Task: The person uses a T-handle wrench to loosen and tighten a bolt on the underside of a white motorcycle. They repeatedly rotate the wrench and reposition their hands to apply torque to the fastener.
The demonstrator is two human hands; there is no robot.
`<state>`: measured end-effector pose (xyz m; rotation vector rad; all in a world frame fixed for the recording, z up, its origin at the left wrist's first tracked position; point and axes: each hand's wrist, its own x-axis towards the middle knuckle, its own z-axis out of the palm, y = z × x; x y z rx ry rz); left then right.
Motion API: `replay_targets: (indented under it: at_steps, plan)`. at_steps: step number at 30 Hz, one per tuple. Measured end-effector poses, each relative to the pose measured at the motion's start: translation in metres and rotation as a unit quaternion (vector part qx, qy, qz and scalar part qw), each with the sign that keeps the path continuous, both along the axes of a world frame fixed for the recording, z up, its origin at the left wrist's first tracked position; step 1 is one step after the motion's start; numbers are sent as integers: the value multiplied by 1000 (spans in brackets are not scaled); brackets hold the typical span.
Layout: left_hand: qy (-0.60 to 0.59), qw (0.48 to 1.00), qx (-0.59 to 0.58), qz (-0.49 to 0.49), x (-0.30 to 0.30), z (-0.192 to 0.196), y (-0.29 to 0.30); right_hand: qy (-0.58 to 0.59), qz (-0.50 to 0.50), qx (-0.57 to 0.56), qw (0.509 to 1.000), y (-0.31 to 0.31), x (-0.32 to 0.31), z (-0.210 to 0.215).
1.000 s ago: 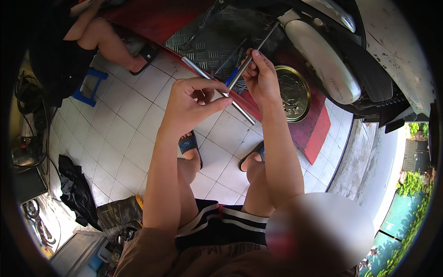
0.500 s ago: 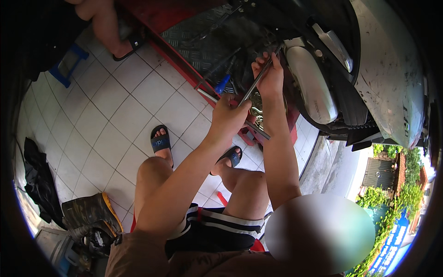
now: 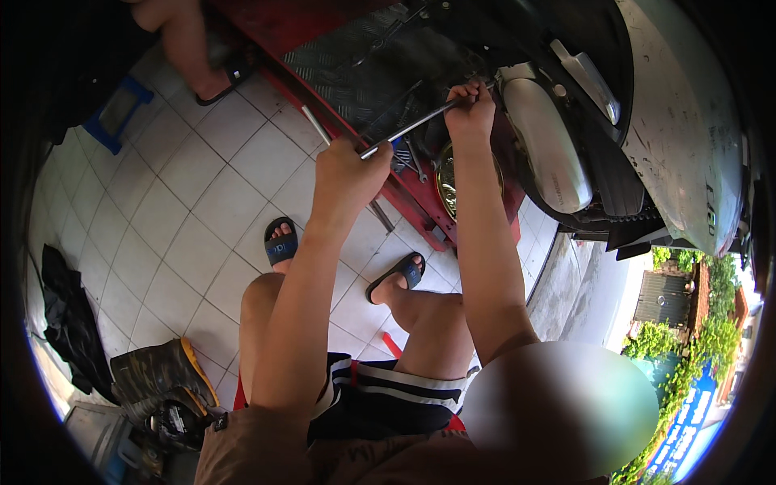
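Gripping steel T-handle w/ both hands. Wraps L hand tight round junction of T-handle, leaving crossbar visible on both sides of fist. Curls R hand round shaft, approx. at far end, close to m/bike. Can't tell re: tip contact; hidden nr fingers. Slants up & right betw. L hand & R hand, over edge of red platform. Nr shaft, on platform: spanners, plus round gold-coloured tray partly behind R forearm. Just right of R hand: silver exhaust cover on m/bike. Below, on tiled floor: dark sandals on both feet, apart. Upper L: co-worker's bare leg beside platform, w/ blue stool nr. Lower L: black crumpled sheet & camo-patterned item w/ yellow trim. Far R, outdoors: greenery & blue sign.
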<state>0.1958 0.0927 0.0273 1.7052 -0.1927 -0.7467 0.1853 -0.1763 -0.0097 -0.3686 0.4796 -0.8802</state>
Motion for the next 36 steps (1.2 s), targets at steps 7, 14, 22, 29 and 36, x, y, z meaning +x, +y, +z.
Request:
replay_targets:
  at_steps: [7,14,22,29,36]
  plan:
    - [-193,971,128,-60,18,-14,18,161,-115,190,962,62,-66,-87]
    - [-264,953,22,-145,-39,-14,-12,340,-85,181,919,37,-144,-145]
    - [-366,918,-33,-146,-52,9,-14,251,-46,198,947,3,-165,-123]
    - [-464,849,-90,-236,-68,20,-16,131,-31,213,968,-11,-149,-121]
    - [-375,808,20,-454,-74,2,-15,10,100,222,970,-22,-149,-79]
